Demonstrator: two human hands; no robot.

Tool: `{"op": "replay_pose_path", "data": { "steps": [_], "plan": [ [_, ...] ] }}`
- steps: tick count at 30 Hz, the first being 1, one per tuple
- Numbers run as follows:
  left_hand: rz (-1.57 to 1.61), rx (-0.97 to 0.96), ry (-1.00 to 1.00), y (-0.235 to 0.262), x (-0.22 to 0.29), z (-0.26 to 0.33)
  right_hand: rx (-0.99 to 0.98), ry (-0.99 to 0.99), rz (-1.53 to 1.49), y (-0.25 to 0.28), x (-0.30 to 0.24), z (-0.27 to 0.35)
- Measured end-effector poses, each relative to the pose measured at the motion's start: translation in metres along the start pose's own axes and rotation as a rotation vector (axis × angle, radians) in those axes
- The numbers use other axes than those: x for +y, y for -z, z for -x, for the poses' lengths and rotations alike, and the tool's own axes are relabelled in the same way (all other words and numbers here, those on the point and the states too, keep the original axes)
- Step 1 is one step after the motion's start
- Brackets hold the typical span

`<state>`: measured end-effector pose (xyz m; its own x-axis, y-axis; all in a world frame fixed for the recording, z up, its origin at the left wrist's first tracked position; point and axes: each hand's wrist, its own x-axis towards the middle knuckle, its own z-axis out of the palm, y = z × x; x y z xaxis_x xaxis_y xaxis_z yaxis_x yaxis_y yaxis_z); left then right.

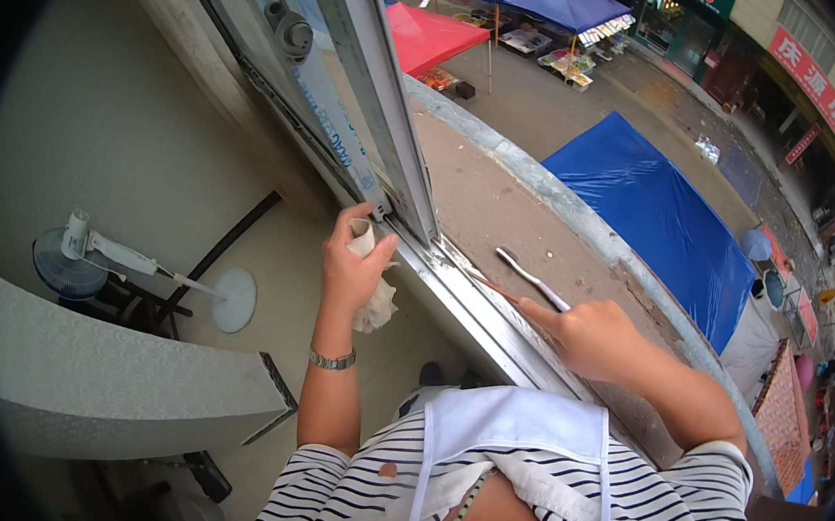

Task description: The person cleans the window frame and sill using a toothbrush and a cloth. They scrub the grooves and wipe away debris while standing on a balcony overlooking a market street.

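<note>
Window track [478, 310]: right hand [591, 340] closed round slim brown stick [497, 289] at outer edge, likely for narrow reach; left hand [350, 272] gripping crumpled cloth [376, 309], presumably for wiping.

Upper garment: white shirt with narrow dark stripes [329, 498], short sleeves, open neckline. Over it, a plain white apron bib [522, 426], a slim white strap [419, 497] rising from each side edge. Neck: green beaded necklace [468, 501]. Left wrist [334, 339]: silver-coloured metal link band [331, 361].
</note>
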<state>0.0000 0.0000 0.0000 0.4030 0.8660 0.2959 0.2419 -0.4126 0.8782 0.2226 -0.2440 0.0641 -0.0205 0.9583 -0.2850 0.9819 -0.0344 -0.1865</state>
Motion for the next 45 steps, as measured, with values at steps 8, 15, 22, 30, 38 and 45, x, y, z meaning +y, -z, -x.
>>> {"op": "replay_pose_path", "data": {
  "steps": [8,15,22,30,38,45],
  "plan": [
    [0.194,0.01,0.1,-0.016,-0.018,0.039,0.131,-0.044,0.072,-0.003,-0.005,-0.035],
    [0.183,0.151,0.175,0.026,-0.06,0.046,0.246,-0.066,-0.034,0.022,-0.046,-0.01],
    [0.149,0.105,0.112,0.029,-0.057,0.04,0.172,-0.077,0.178,-0.006,-0.065,-0.07],
    [0.142,0.07,0.183,0.047,-0.079,0.035,0.212,-0.17,0.179,-0.02,-0.086,-0.156],
    [0.089,0.118,0.152,0.07,-0.099,0.027,0.104,-0.168,0.017,-0.002,-0.059,-0.086],
    [0.087,0.071,0.168,0.072,-0.109,0.026,0.246,-0.155,-0.096,0.013,-0.073,-0.066]
  ]
}}
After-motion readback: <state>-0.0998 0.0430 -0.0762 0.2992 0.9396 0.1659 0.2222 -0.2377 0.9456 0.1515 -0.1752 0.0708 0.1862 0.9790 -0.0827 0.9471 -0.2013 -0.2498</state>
